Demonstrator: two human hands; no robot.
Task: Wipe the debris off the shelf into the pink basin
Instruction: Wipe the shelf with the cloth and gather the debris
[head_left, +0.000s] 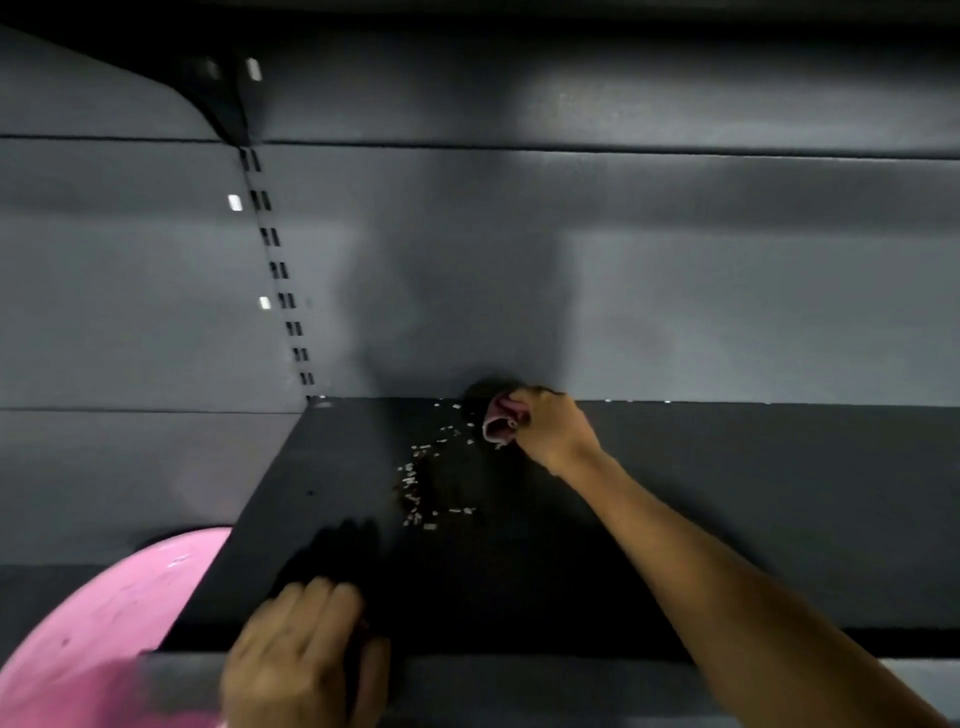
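Observation:
A dark shelf board (727, 493) runs across the lower half of the head view. Small pale and brown bits of debris (421, 483) lie scattered on it left of centre. My right hand (550, 428) reaches to the back of the shelf and is shut on a bunched pink cloth (500, 418), which presses on the board by the back wall, just right of the debris. My left hand (301, 649) rests fingers-down on the shelf's front edge. The pink basin (98, 623) sits lower left, below the shelf's left end, partly hidden by it.
A grey back panel (623, 286) rises behind the shelf. A slotted upright (280, 270) runs down it at the left. The grey front lip of the shelf (519, 686) crosses the bottom. The shelf's left end stops beside the basin.

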